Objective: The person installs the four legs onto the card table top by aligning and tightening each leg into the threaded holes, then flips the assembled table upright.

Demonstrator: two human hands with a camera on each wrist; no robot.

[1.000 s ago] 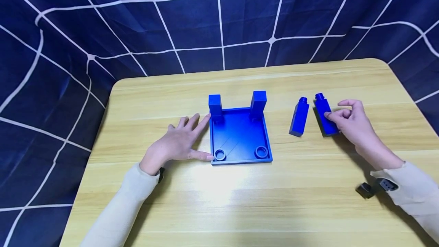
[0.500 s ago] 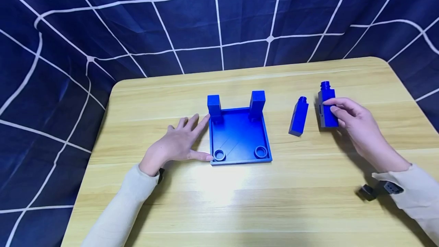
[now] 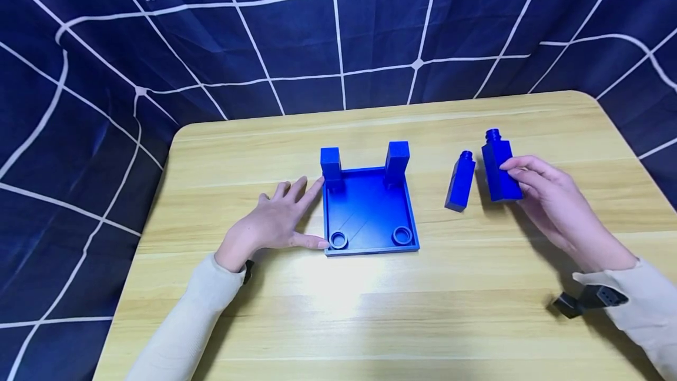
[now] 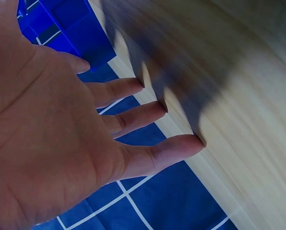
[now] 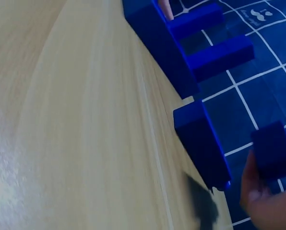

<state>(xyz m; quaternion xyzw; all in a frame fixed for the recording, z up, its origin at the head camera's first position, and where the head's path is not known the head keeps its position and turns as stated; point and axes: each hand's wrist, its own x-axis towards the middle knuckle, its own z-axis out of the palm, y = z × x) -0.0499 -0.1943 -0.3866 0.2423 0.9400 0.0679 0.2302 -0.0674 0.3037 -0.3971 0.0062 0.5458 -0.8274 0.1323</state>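
A square blue base [image 3: 370, 210] with a raised rim lies on the table. Two square posts stand at its far corners, and round sockets sit at the near ones. My left hand [image 3: 277, 219] spreads its fingers along the base's left side, thumb and index fingertip at its edge; several fingertips [image 4: 184, 146] rest on the wood. To the right, my right hand [image 3: 552, 204] pinches a blue square leg [image 3: 497, 172] with a threaded end, held off the table, thread pointing away from me. A matching leg [image 3: 460, 184] lies between it and the base.
The wooden table [image 3: 338, 322] has its far edge close to a dark blue curtain [image 3: 370, 34] with white lines. A small black device [image 3: 603, 297] is strapped at the right wrist, low over the tabletop.
My right hand has picked the leg up off the table, turned it slightly and brought it a little to the left. The left hand and the base stay where they were.
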